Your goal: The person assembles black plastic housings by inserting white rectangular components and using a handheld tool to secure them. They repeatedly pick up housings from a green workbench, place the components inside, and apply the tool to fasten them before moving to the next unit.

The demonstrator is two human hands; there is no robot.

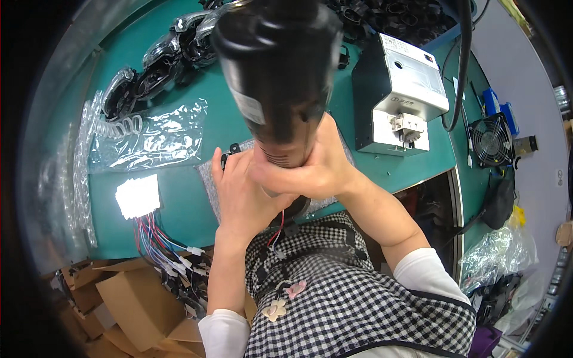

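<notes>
My right hand [325,164] is wrapped round the lower grip of a black electric screwdriver [277,65], which stands upright close to the camera and hides much of the middle. Below the tool, my left hand [242,188] is closed over a black plastic part with its fingers bent across it. Only bits of that part [296,210] show past my hands, with red and white wires [277,232] hanging toward my apron. Under it lies a grey felt mat [210,185] on the green table. The screwdriver's tip is hidden by my hands.
A screw feeder [397,98] stands right of my hands. Clear plastic bags [149,134] and a stack of white panels with wires [138,197] lie left. Black parts with clear covers [158,71] line the far left. A fan [492,140] is far right; cardboard boxes [140,304] stand lower left.
</notes>
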